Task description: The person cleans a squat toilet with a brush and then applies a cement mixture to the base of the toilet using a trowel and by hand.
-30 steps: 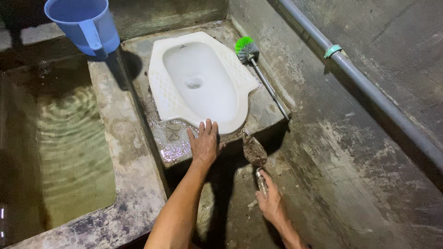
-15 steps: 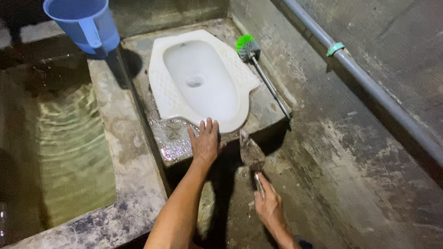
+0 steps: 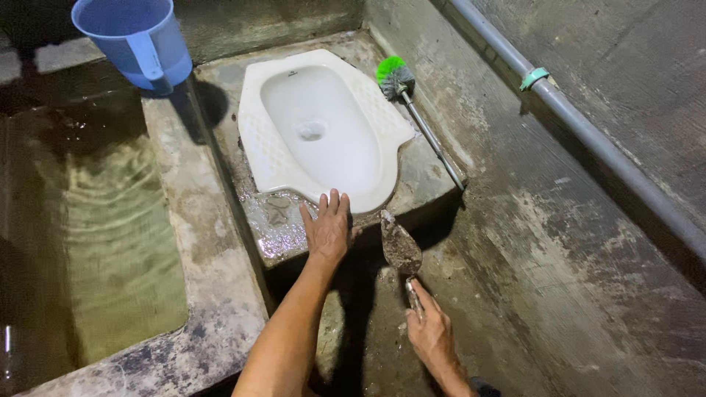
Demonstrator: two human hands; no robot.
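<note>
Beside the white ceramic squat pan, the right hand grips the stiff mortar-caked steel trowel by its handle while the left hand lies flat, holding nothing.

Squat pan on concrete platform

Your left hand lies flat on the wet step just below the white squat toilet; right of its front rim, your right hand grips a mortar-caked trowel.

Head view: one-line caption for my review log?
Left hand flat on wet concrete platform before white squat toilet; right hand holds mortar-caked trowel.
</note>
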